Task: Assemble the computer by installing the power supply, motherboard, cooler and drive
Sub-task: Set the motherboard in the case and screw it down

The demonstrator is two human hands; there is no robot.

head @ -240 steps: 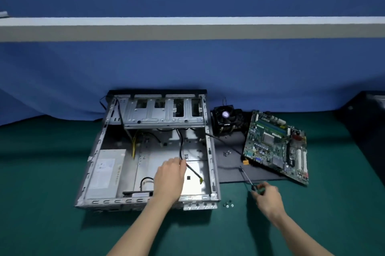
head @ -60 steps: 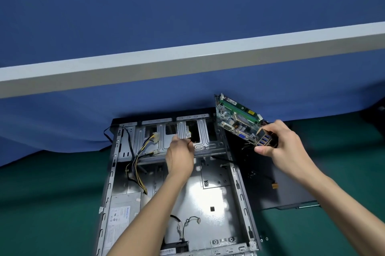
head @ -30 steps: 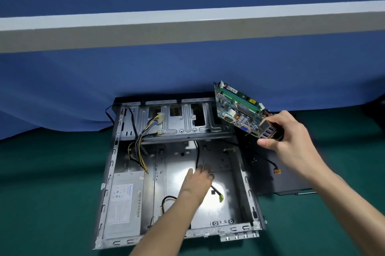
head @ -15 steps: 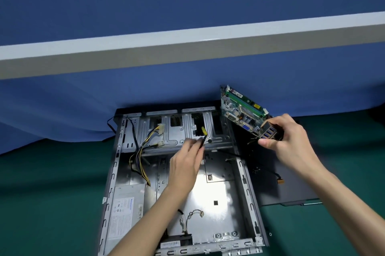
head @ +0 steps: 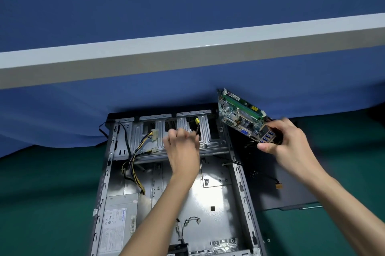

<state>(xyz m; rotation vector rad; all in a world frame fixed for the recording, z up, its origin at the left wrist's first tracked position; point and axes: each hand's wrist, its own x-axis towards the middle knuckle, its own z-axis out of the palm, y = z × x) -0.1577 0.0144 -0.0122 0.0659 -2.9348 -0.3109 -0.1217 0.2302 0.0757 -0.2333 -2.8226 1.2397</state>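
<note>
Right hand (head: 289,147) grips the motherboard (head: 241,118) by its I/O port corner, board tilted steeply in the air above the case's right wall, well clear of the case floor. Left hand (head: 183,147) is closed on a black cable with a yellow connector (head: 196,120), lifting it up onto the drive cage (head: 200,130) at the far end of the PC case (head: 237,174). PSU (head: 120,216) already sits in the near-left corner; its yellow/black wire bundle (head: 135,164) is draped over the cage too. Side panel (head: 291,189) lies on the green tabletop (head: 41,193), to the right of the case.

Risks, as I judge them: one-handed pinch at the port block could let the board slip or flex, esp. w/ most of its weight hanging off that corner. If the cable slides back off the cage it lands on the mounting tray and gets trapped under the board. A small front-panel lead (head: 191,221) lies on the tray near the front edge, so same issue. Board edge could also clip the case wall on the way in.

Vs 0.5 s ago: left hand has moved further over the cage, and the yellow connector is now higher up the cage slot. Board and right hand are about where they were.
</note>
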